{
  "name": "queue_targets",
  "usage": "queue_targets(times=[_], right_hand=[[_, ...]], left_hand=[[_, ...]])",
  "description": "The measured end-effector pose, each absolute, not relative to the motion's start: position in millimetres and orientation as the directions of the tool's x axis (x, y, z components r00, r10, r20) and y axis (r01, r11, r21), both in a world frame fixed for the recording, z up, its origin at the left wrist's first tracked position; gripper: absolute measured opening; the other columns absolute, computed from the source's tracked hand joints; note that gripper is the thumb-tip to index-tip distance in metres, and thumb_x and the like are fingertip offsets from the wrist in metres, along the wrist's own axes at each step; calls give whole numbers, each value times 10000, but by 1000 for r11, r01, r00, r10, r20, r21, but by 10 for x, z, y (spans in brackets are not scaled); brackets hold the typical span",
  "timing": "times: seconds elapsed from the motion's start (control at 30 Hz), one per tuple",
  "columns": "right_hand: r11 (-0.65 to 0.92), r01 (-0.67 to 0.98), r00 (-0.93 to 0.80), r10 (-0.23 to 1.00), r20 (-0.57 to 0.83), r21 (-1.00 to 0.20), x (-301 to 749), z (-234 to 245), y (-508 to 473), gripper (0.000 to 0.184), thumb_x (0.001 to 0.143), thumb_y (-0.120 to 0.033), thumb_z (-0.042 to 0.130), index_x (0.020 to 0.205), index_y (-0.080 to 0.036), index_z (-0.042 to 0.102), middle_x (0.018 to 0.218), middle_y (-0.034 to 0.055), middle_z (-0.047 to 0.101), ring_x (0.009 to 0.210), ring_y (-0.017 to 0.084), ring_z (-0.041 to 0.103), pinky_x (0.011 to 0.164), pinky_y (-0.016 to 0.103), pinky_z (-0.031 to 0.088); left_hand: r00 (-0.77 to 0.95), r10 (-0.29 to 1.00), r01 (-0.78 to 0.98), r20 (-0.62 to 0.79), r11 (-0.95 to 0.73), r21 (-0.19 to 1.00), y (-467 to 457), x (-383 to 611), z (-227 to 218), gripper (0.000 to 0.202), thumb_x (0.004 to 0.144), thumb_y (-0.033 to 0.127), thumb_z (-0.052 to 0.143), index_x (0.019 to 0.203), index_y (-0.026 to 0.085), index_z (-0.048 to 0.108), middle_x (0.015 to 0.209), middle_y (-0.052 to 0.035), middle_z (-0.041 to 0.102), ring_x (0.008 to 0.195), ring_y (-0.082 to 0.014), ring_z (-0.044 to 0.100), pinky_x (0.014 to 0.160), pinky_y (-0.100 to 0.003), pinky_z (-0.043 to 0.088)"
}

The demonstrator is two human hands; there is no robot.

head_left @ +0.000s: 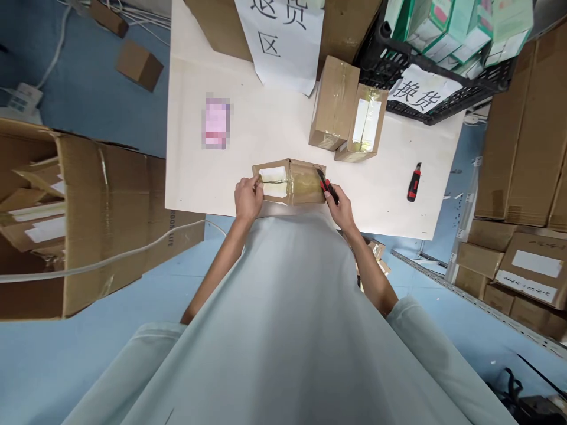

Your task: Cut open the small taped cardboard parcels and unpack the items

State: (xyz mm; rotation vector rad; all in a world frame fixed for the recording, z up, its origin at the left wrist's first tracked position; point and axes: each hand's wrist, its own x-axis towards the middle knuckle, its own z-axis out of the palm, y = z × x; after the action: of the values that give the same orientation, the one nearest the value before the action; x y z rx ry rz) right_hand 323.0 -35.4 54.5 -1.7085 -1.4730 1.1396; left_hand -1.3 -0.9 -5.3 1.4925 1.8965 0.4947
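A small taped cardboard box (305, 182) with a white label (273, 181) lies at the front edge of the white table. My left hand (248, 198) grips its left end, the thumb and fingers closed at the label's side. In my right hand (339, 208) is a black and red utility knife (328, 188), its tip over the right end of the box. Whether the blade touches the cardboard I cannot tell. Another red and black utility knife (414, 182) rests on the table to the right.
Two closed cardboard boxes (334, 103) (365, 123) stand behind, near a black crate (436, 88) of green and white cartons. A blurred pink item (216, 123) lies at the left. On the floor, a large open carton (106, 218) holds flattened cardboard. Stacked boxes (509, 147) line the right.
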Motion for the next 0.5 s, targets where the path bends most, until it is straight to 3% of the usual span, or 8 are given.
queue_targets(times=[0.17, 0.27, 0.33, 0.4, 0.43, 0.5], right_hand=[[-80, 558, -5, 995, -101, -826, 3302, 897, -128, 631, 1161, -701, 462, 1455, -206, 722, 1386, 140, 800, 1261, 300, 727, 1118, 421, 582], [-3, 674, -69, 995, -67, -739, 3414, 1026, -8, 599, 1184, -671, 438, 1450, -223, 734, 1382, 152, 800, 1248, 319, 739, 1149, 463, 572], [39, 733, -103, 993, -54, -679, 3464, 1050, 29, 584, 1197, -647, 424, 1447, -221, 737, 1369, 166, 795, 1238, 328, 743, 1157, 483, 567], [62, 763, -114, 993, -39, -644, 3478, 1036, 31, 579, 1210, -628, 403, 1456, -218, 731, 1360, 173, 790, 1243, 327, 743, 1158, 486, 567], [67, 769, -111, 993, -30, -636, 3474, 1022, 24, 578, 1215, -621, 392, 1462, -219, 726, 1362, 172, 789, 1255, 325, 740, 1161, 485, 566], [65, 767, -98, 995, -17, -638, 3450, 995, 10, 580, 1221, -611, 369, 1482, -224, 713, 1382, 170, 783, 1288, 325, 731, 1175, 492, 564]], left_hand=[[-10, 928, 692, -372, 275, 667, -29, 416, -57, 382, 979, 269, 632, 1317, 198, 795, 1202, -140, 802, 1033, -328, 719, 1056, -481, 581], [100, 884, 614, -456, 306, 728, -36, 586, -69, 470, 994, 289, 637, 1435, 175, 753, 1249, -134, 812, 974, -296, 738, 979, -433, 598], [140, 870, 575, -472, 317, 754, -43, 570, -87, 642, 992, 336, 686, 1611, 173, 644, 1377, -150, 781, 1043, -298, 754, 1032, -447, 599], [166, 873, 551, -459, 304, 777, -65, 494, -94, 951, 911, 417, 826, 1760, 178, 470, 1568, -199, 678, 1270, -364, 728, 1154, -513, 570], [190, 879, 536, -436, 279, 797, -82, 459, -86, 1156, 838, 464, 910, 1816, 184, 361, 1684, -229, 579, 1432, -417, 656, 1231, -561, 526], [262, 899, 496, -351, 186, 848, -118, 438, -42, 1525, 683, 573, 1037, 1869, 184, 159, 1869, -275, 308, 1698, -507, 379, 1365, -638, 382]])
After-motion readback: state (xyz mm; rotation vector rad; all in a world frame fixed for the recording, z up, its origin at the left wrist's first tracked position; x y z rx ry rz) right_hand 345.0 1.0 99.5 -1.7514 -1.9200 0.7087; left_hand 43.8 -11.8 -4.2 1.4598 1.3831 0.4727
